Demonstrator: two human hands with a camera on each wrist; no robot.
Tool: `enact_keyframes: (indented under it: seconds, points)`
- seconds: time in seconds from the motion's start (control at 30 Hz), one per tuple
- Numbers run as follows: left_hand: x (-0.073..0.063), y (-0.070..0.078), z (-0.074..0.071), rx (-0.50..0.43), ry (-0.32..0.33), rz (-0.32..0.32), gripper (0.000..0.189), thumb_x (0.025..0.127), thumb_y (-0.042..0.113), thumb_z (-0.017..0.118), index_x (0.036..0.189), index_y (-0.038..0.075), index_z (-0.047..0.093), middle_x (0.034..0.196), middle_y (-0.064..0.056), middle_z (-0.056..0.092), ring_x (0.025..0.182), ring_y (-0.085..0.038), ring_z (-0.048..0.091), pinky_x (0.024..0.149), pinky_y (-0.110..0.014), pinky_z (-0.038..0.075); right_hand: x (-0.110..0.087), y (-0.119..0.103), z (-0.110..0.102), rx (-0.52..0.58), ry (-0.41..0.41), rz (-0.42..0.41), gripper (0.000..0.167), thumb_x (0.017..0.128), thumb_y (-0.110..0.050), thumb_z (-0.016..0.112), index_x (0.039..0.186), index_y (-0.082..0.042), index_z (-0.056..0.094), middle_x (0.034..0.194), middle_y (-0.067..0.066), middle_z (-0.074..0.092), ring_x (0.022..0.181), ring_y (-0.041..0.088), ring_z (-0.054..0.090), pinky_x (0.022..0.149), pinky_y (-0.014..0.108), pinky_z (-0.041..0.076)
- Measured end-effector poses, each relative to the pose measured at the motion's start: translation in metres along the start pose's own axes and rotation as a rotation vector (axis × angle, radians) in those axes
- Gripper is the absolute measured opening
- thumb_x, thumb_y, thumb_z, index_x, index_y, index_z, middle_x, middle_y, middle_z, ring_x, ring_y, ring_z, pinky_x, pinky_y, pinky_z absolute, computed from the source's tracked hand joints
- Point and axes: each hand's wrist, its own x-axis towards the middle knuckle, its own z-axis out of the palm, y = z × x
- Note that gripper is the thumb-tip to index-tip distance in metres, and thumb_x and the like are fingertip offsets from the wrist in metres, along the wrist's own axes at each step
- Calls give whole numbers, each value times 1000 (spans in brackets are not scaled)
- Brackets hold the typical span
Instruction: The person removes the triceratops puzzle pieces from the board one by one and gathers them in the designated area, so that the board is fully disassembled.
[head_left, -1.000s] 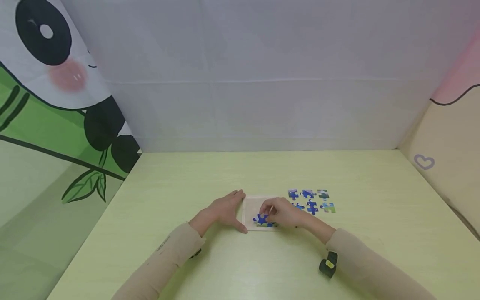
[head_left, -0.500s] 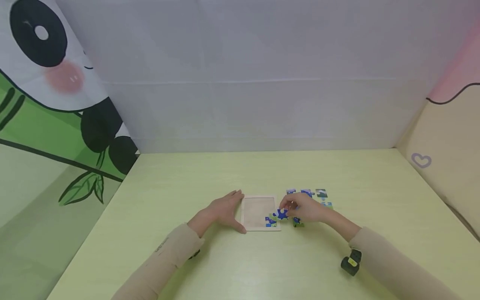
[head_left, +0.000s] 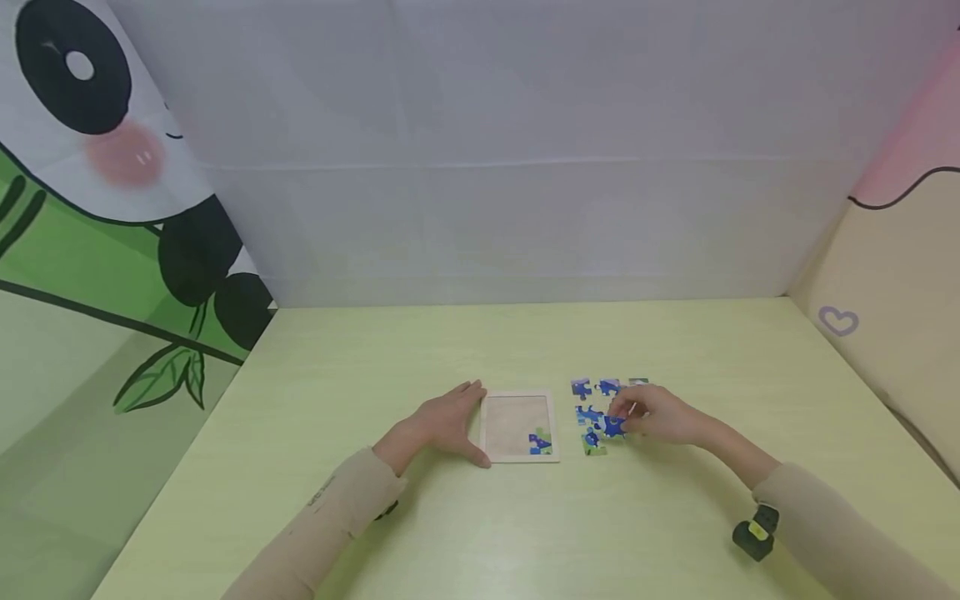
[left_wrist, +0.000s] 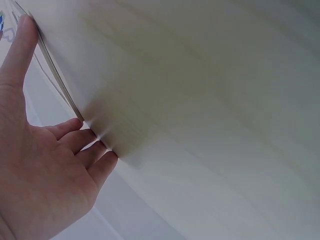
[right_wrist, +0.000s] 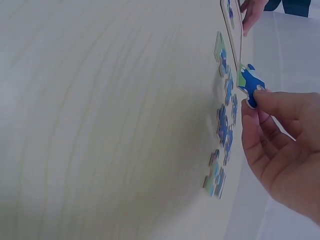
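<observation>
Between thumb and fingers my right hand [head_left: 663, 415] pinches a blue jigsaw puzzle piece [right_wrist: 249, 84], raised just above the other pieces on the table. My left hand [head_left: 450, 423] rests along the left edge of a shallow puzzle frame [head_left: 555, 425], thumb spread at the near corner and fingers at the far one. In the frame's near right corner lies a blue and green corner piece [head_left: 540, 442]. To the right of the frame lie several loose puzzle pieces [head_left: 581, 388], among them a green-edged piece [head_left: 594, 447]. My right hand hides some of them.
The pale wood-grain table [head_left: 390, 358] extends around the frame. A light cloth wall [head_left: 480, 217] stands behind it, with a cartoon-printed panel [head_left: 187, 275] at the left and a beige panel [head_left: 892, 292] at the right.
My right hand has carried the pinched puzzle piece from above the frame rightward, over the loose pieces. The corner piece in the frame is now uncovered. My left hand has stayed at the frame's edge.
</observation>
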Motion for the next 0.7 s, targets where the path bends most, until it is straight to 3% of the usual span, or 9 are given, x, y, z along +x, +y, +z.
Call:
enact_keyframes:
  seconds: [0.33, 0.7]
  points:
    - [0, 0, -1, -9, -6, -6, 111, 58, 60, 75, 142, 6, 26, 150, -10, 20, 137, -25, 16, 107, -43, 27, -12, 20, -4, 69, -35, 70, 17, 79, 7, 59, 95, 1, 62, 94, 10, 62, 78, 16, 56, 64, 23, 51]
    - [0, 0, 0, -29, -8, -16, 111, 58, 59, 76, 142, 7, 26, 150, -9, 19, 138, -25, 15, 107, -44, 26, -12, 24, 3, -7, 3, 54, 14, 79, 5, 62, 92, -1, 65, 89, 5, 64, 76, 11, 55, 64, 21, 49]
